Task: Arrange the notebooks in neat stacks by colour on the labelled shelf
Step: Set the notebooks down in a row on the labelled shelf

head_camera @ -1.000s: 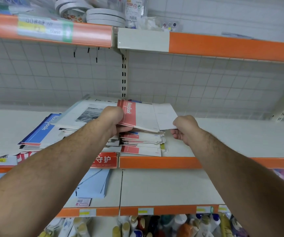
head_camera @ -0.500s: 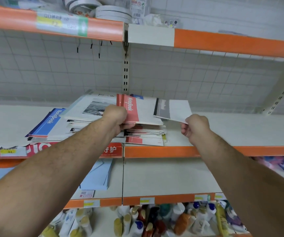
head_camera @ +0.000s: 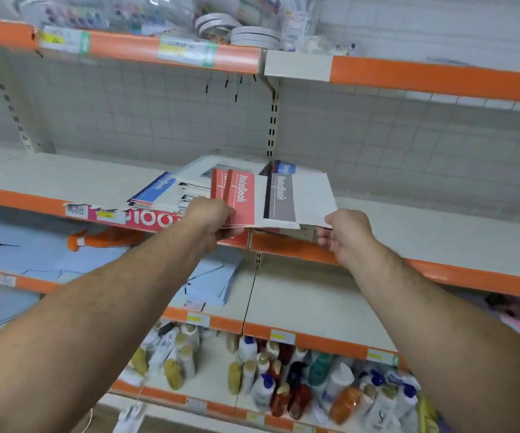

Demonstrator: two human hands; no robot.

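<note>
A messy pile of notebooks (head_camera: pixel 186 189) lies on the middle shelf (head_camera: pixel 440 242), with blue-covered ones (head_camera: pixel 158 187) at its left. My left hand (head_camera: pixel 212 218) grips a bunch of red-banded notebooks (head_camera: pixel 241 196) by their near edge, lifted off the pile. My right hand (head_camera: pixel 344 235) pinches the near right corner of a grey-banded notebook (head_camera: pixel 302 198), which overlaps the red ones on their right. One more blue notebook (head_camera: pixel 285 168) peeks out behind them.
The middle shelf stretches bare to the right of the pile. Tape rolls (head_camera: pixel 252 34) and stationery sit on the top shelf. Pale blue paper packs (head_camera: pixel 212 282) lie one shelf down, and several bottles (head_camera: pixel 283 385) crowd the lowest shelf.
My right hand has drawn the grey-banded notebook out to the right, so its cover now shows. My left hand has raised the red notebooks toward me. The camera has tilted left.
</note>
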